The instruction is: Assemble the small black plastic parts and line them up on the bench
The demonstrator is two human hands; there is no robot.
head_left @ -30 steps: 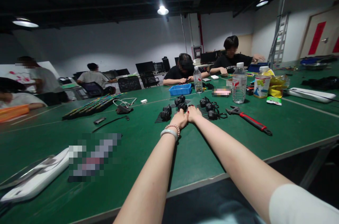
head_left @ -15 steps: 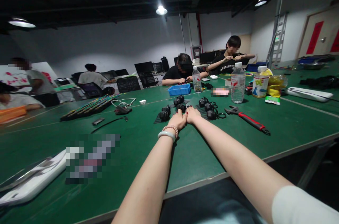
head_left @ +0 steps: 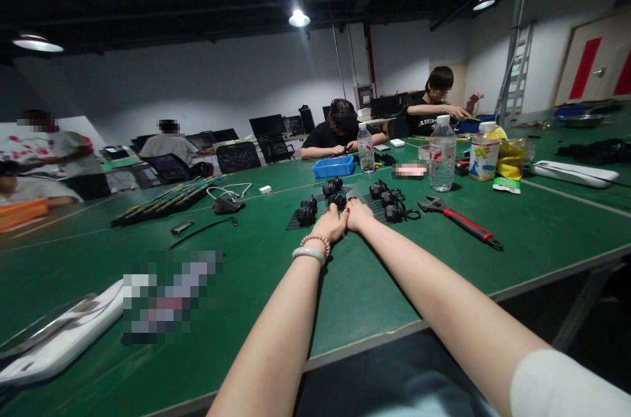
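My left hand (head_left: 330, 225) lies flat at the middle of the green table (head_left: 236, 312), a beaded bracelet and a pale bangle on its wrist. Beside it rests my right hand (head_left: 359, 214), thumb sides touching. Both look open, with fingers stretched forward; the tips are partly hidden. Just ahead of the left fingers sits a black rounded part (head_left: 336, 201), perhaps touched by them. Another black part (head_left: 306, 212) stands to the left on a dark striped sheet. Right of my right hand, several black parts (head_left: 393, 212) with ring-like pieces lie on a similar sheet.
An adjustable wrench (head_left: 466, 225) with red-black handle lies right. Beyond stand a blue tray (head_left: 332, 167), water bottles (head_left: 442, 157) and a juice bottle (head_left: 483, 154). Cables (head_left: 229, 203) and a white elongated device (head_left: 64, 331) lie left. Co-workers sit across the table.
My hands stay in place. The co-worker at the back right has lowered their hands and moved them to the right, toward a blue container.
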